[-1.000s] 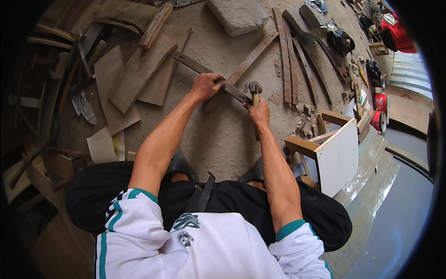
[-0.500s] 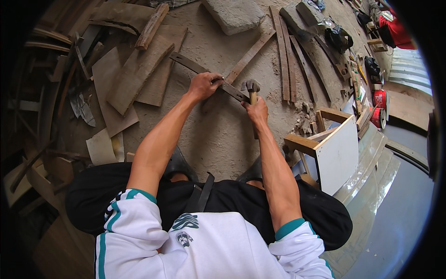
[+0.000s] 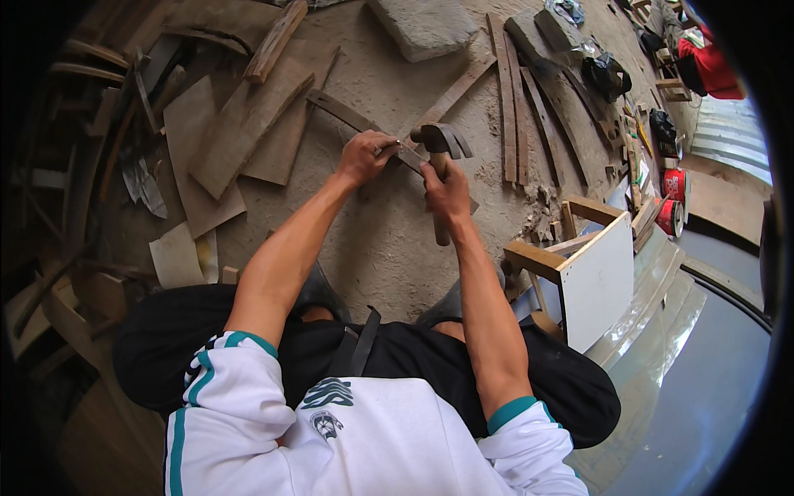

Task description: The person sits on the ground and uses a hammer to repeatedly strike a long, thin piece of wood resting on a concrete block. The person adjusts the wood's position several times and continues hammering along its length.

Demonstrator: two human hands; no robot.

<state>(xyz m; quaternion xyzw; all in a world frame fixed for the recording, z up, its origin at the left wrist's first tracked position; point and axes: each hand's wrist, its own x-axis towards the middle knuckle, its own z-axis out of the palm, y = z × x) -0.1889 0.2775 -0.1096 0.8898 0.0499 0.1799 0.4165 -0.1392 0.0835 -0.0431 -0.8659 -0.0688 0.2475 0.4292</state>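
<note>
My right hand (image 3: 447, 190) grips a claw hammer (image 3: 442, 139) by its wooden handle, head up, above the right part of a dark wooden strip (image 3: 343, 113). My left hand (image 3: 366, 157) is closed in a pinch over the middle of that strip. A small shiny thing (image 3: 399, 142) shows at its fingertips, too small to name for sure. The strip runs slantwise, far left to near right, and crosses a second wooden strip (image 3: 453, 97) on the dusty ground. The hammer and my right hand hide part of its near end.
Wooden boards (image 3: 248, 136) lie heaped at left. Several long strips (image 3: 513, 107) and grey blocks (image 3: 426, 26) lie farther off. At right stand a white-sided wooden frame (image 3: 597, 281) and red cans (image 3: 672, 198). Another person in red (image 3: 710, 62) is at the far right.
My right hand has lifted the hammer and shifted it slightly left, closer to my left hand. My left hand stays at about the same spot on the strip.
</note>
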